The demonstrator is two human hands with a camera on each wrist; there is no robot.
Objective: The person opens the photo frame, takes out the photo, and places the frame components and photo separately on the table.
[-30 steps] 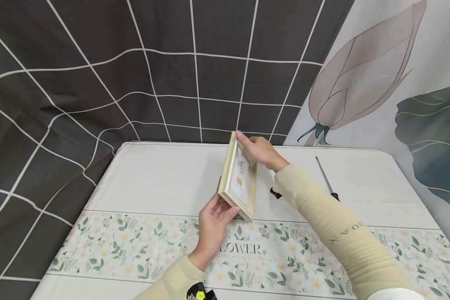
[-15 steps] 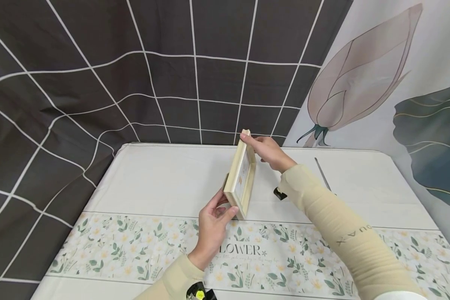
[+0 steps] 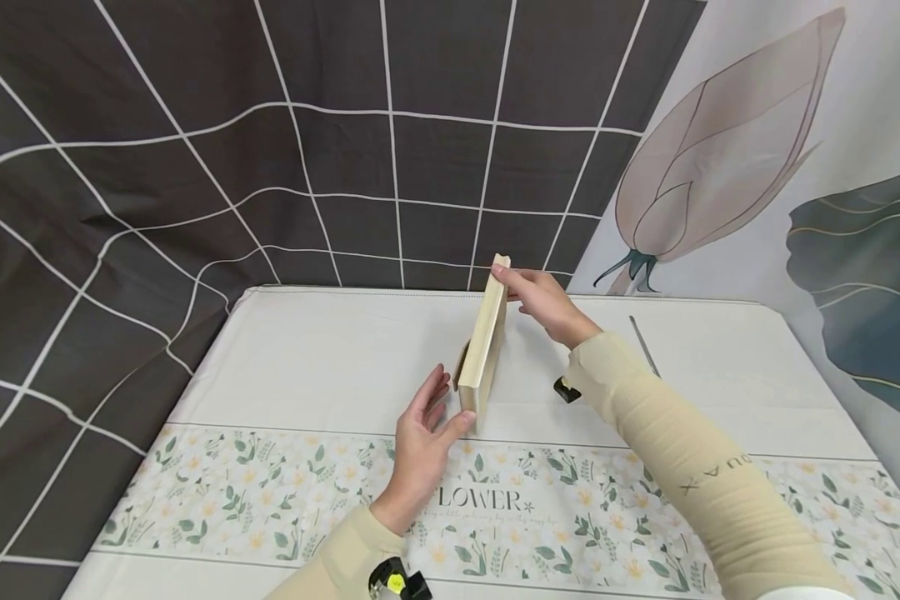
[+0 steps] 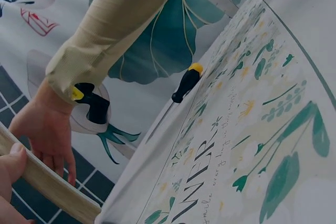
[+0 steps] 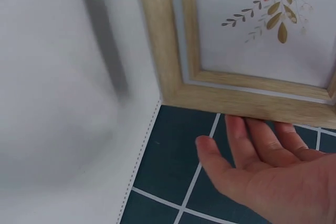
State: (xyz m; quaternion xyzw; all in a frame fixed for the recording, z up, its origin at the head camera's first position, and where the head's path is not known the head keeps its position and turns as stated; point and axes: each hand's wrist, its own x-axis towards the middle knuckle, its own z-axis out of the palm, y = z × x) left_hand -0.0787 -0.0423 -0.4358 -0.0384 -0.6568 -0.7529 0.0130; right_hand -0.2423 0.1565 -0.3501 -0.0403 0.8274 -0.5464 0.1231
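A light-wood picture frame [image 3: 483, 342] stands near-upright on the table, seen almost edge-on in the head view, its brown back stand [image 3: 461, 367] folded out a little. The right wrist view shows its front, a flower print [image 5: 273, 14] inside a double wooden border. My right hand [image 3: 543, 302] holds the frame by its upper far corner, thumb on the top edge and several fingertips against the far side. My left hand [image 3: 423, 442] is at the near side; its thumb touches the near edge while the other fingers stretch out beside the frame, away from it.
A screwdriver [image 4: 186, 83] with a black and yellow handle lies on the table to the right. The tablecloth [image 3: 307, 350] is white with a floral band. A dark gridded curtain [image 3: 345, 150] hangs behind the table, a flower-patterned one [image 3: 757, 167] at the right.
The frame has turned from showing its print to nearly edge-on, its top moving right with my right hand. My left fingers have come off the frame's back and opened outward.
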